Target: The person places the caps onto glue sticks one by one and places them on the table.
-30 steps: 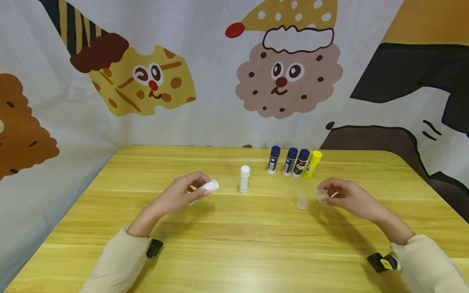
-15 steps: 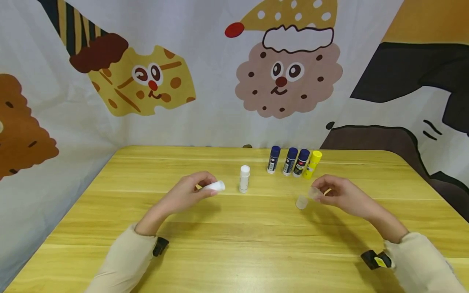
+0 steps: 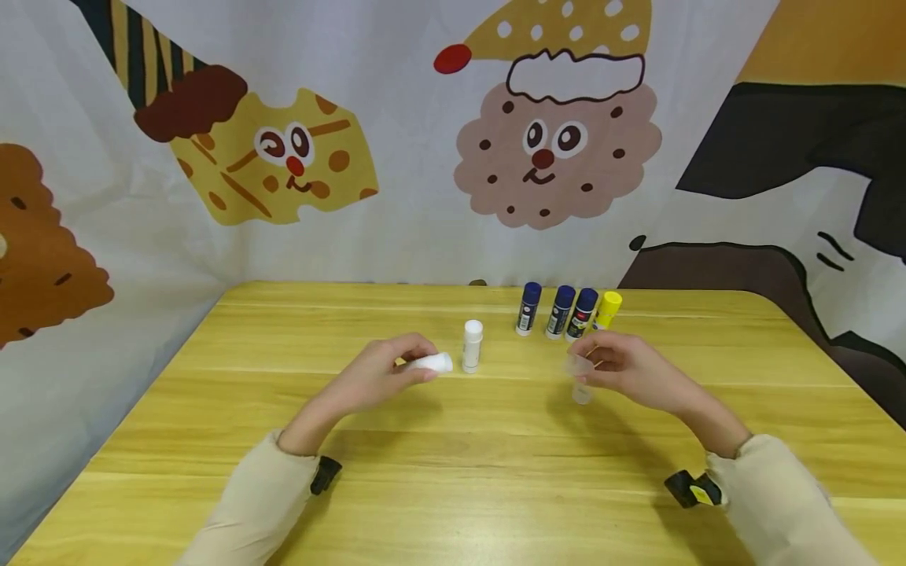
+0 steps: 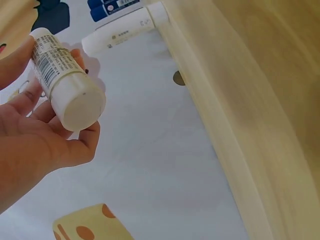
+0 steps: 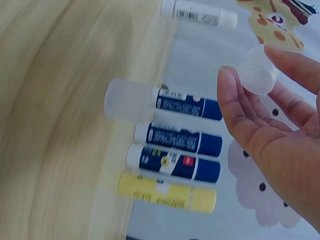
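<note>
My left hand (image 3: 378, 376) grips a white glue stick (image 3: 433, 362), tilted over on its side above the table. In the left wrist view, printed text and a barcode show on its barrel (image 4: 50, 62). A second white glue stick (image 3: 471, 347) stands upright just beyond it. On the right, my right hand (image 3: 630, 371) pinches a small translucent cup (image 5: 257, 72) between thumb and fingers. Below and behind this cup in the head view, another translucent cup (image 3: 582, 394) rests on the table, partly covered by the held one.
At the back right of the wooden table (image 3: 495, 487) stand several glue sticks: blue-capped ones (image 3: 528, 308) and a yellow one (image 3: 608, 306), partly hidden by my right hand. A cloth with cartoon prints (image 3: 418, 157) hangs behind the table.
My left hand has moved right with the white glue stick, closer to the standing one. My right hand has moved left with its cup, to above the cup on the table.
</note>
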`<state>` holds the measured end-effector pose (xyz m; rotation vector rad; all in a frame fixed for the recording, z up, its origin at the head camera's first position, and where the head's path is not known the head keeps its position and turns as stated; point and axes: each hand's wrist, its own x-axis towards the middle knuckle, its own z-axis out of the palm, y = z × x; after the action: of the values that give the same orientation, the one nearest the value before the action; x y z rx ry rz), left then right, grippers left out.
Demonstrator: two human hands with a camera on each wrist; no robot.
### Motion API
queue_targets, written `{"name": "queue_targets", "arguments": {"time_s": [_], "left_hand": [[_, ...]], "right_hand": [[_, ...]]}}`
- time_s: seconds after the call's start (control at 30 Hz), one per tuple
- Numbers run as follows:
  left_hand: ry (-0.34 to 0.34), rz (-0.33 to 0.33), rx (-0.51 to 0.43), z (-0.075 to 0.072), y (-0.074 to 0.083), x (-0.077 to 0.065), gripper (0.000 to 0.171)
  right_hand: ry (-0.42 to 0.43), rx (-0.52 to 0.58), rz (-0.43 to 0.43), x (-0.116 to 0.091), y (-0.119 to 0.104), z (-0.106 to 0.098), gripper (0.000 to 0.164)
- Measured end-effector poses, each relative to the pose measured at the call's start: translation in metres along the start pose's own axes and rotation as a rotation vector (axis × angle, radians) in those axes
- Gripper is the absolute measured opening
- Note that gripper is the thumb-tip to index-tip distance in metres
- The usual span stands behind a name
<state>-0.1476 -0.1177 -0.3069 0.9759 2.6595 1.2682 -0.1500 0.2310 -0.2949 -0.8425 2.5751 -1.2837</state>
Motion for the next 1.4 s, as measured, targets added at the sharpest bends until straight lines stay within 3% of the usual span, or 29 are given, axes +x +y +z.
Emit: {"name": "queue_targets", "arguments": {"time_s": [0.3, 0.6, 1.4], "left_hand": [[-0.021, 0.013, 0.011, 0.010, 0.009, 0.008, 0.016], [-0.056, 0.016, 0.018, 0.020, 0.017, 0.011, 0.015], [-0.102, 0.040, 0.043, 0.031, 0.025, 0.014, 0.014]], "right_hand": [[-0.027, 0.012, -0.053, 0.014, -0.007, 0.017, 0.025], [-0.061, 0.062, -0.023, 0.023, -0.011, 0.034, 0.022], [-0.117, 0.126, -0.056, 0.031, -0.023, 0.061, 0.021]]}}
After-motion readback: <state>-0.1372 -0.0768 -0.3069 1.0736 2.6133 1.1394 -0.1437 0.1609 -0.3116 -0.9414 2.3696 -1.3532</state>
